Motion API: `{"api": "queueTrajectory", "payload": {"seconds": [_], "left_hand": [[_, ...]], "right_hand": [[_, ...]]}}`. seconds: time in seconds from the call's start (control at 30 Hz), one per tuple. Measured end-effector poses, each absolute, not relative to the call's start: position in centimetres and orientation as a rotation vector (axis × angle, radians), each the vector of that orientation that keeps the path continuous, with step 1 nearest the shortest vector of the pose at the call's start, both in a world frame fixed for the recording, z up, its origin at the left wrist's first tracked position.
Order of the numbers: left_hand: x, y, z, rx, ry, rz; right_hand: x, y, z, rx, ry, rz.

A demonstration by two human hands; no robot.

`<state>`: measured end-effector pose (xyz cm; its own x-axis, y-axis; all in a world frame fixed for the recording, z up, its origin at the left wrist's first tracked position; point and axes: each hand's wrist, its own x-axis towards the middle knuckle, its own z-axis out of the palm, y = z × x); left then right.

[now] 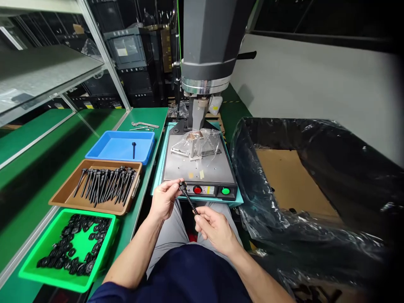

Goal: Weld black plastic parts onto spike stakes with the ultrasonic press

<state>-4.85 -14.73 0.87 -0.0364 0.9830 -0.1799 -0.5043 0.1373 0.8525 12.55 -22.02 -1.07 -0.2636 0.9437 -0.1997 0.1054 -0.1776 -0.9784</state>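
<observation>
Between my hands, in front of the press machine, is a slim black rod with a wide head [188,199], tilted with the head up and to the left. My left hand [164,198] pinches it at the head. Lower down, the fingers of my right hand [214,228] are closed on its thin end. The machine's base plate [172,168] lies just beyond my hands, with a fixture [196,147] under clear plastic film. Red [197,190] and green [225,191] buttons sit on its front edge.
On the left bench, a brown tray [54,197] holds several similar black rods, a blue tray [121,147] one, and a green tray [109,235] small black parts. A wrench [145,125] lies behind. At right stands a plastic-lined box [249,168] with cardboard inside.
</observation>
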Motion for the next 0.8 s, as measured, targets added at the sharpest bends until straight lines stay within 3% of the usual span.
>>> {"api": "queueTrajectory", "payload": {"seconds": [0.2, 0.4, 0.47, 0.7, 0.8], "left_hand": [[-4.5, -14.9, 0.6, 0.755, 0.989, 1.37], [-5.4, -14.5, 0.4, 0.881, 0.986, 1.328], [-5.8, -14.4, 0.8, 0.874, 0.948, 1.274], [-7.6, -13.8, 2.3, 1.041, 0.914, 1.102], [-8.0, -13.7, 2.4, 1.037, 0.91, 1.061]], "right_hand": [[12.1, -22.3, -0.9, -1.32, -1.359, 1.462], [12.2, -22.8, -0.4, -1.377, -1.654, 0.925], [12.3, -23.0, -0.3, -1.371, -1.679, 0.879], [13.4, -22.6, -0.3, -1.223, -1.296, 1.598], [13.5, -22.5, -0.2, -1.198, -1.233, 1.682]]}}
